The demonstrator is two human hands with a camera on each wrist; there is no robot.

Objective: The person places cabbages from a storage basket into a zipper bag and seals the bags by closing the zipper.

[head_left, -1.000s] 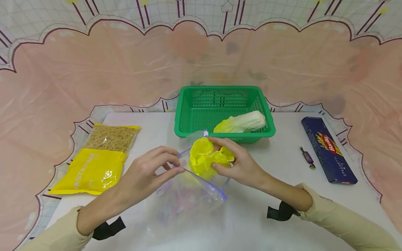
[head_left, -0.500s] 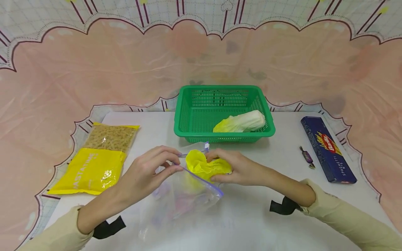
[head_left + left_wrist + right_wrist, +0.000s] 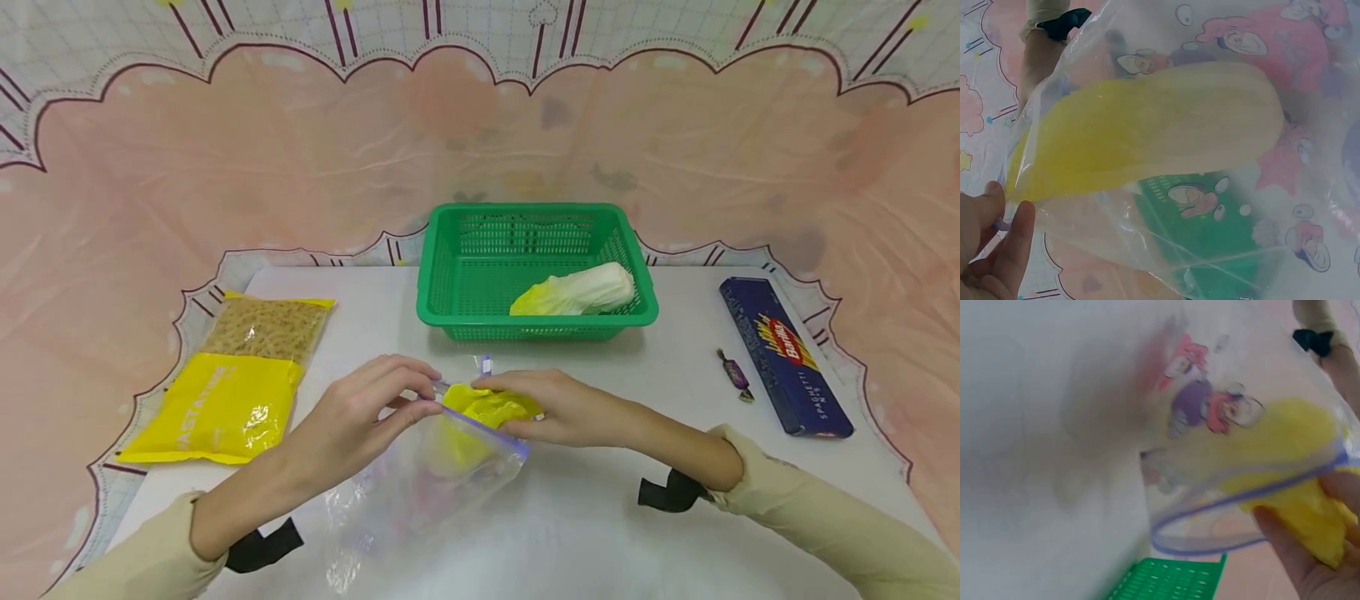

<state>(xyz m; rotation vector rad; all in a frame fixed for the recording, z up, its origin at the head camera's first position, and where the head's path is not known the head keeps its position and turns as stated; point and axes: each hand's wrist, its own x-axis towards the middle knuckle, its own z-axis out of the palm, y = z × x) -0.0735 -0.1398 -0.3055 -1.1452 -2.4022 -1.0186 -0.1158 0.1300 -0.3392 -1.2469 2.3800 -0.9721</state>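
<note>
A clear zip bag [image 3: 420, 492] with a purple zip strip and printed cartoon figures hangs over the table, mouth tilted toward the back. My left hand [image 3: 386, 400] pinches its rim between thumb and fingers. Inside the bag lies most of a napa cabbage [image 3: 1166, 125], its white stalk end deep in the bag and its yellow leaves toward the mouth. My right hand [image 3: 551, 408] holds those yellow leaves [image 3: 1310, 528] at the opening, thumb on the near side and fingers over the top. The leafy tip still sticks out between the zip strips [image 3: 1229, 500].
A green basket [image 3: 536, 322] with another napa cabbage [image 3: 581, 292] stands behind the hands. A yellow pasta bag [image 3: 225, 400] lies at left. On the right are a wrapped candy [image 3: 735, 377] and a blue spaghetti box [image 3: 783, 358]. A patterned curtain [image 3: 300, 167] hangs behind the white table.
The right hand has moved the cabbage down and deeper into the bag; less of the yellow leaves shows outside. The left hand keeps its pinch on the rim, nearly still.
</note>
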